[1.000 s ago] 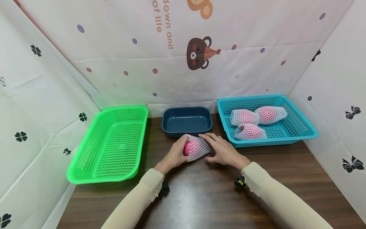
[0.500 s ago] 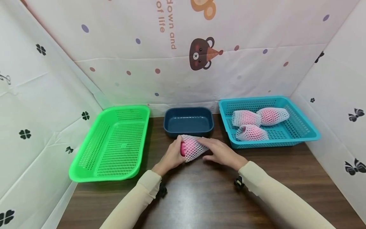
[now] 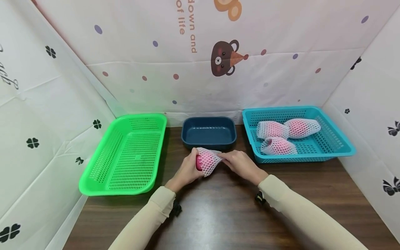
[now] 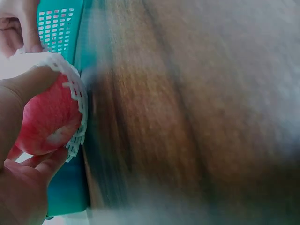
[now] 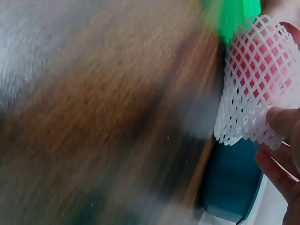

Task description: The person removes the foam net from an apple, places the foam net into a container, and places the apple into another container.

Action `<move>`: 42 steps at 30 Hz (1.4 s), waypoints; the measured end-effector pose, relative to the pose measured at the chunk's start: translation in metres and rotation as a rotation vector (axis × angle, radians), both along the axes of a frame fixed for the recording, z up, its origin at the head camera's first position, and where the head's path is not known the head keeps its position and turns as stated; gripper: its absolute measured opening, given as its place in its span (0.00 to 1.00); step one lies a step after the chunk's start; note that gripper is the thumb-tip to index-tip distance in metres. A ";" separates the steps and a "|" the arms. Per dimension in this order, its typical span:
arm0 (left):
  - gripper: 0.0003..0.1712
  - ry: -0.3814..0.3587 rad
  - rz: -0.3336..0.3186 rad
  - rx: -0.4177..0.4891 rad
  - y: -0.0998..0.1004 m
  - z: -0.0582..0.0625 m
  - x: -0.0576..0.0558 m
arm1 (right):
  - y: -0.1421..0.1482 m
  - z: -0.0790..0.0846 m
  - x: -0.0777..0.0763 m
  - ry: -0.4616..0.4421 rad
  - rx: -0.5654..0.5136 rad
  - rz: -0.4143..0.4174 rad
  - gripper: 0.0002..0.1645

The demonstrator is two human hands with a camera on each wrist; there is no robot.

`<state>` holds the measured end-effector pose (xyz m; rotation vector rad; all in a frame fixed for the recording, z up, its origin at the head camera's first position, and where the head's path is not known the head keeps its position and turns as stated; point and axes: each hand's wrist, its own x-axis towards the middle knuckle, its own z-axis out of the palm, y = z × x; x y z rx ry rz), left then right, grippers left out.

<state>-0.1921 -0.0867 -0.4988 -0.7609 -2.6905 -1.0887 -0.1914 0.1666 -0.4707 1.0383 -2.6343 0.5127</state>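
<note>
A red apple point(image 4: 49, 117) in a white foam net sleeve point(image 5: 255, 79) is held just in front of the dark blue box. My left hand point(image 3: 186, 171) grips the apple at its bare end, thumb over the top and fingers beneath in the left wrist view. On the other side, my right hand point(image 3: 240, 165) pinches the loose end of the foam net between thumb and fingers. The net covers most of the apple, and its red skin shows through the mesh.
Behind the hands stands a dark blue box point(image 3: 208, 143). A green basket point(image 3: 125, 191) is on the left. The blue basket point(image 3: 307, 159) on the right bears three net-wrapped pink fruits point(image 3: 301, 127). A printed cloth wall point(image 3: 150, 86) closes off the back of the wooden table point(image 3: 206, 222).
The right hand has closed in on the net's loose end and now pinches it. The left hand keeps its grip on the apple. The head view has shifted slightly.
</note>
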 end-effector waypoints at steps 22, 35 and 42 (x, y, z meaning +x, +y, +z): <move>0.49 -0.014 0.069 0.052 -0.029 0.000 0.012 | -0.005 0.040 -0.006 0.129 0.060 0.055 0.17; 0.47 0.034 0.091 -0.033 -0.039 0.001 0.016 | -0.014 0.069 -0.015 0.093 0.090 0.042 0.15; 0.46 0.066 0.075 -0.081 -0.035 0.004 0.019 | -0.018 0.083 -0.022 0.023 0.117 0.036 0.13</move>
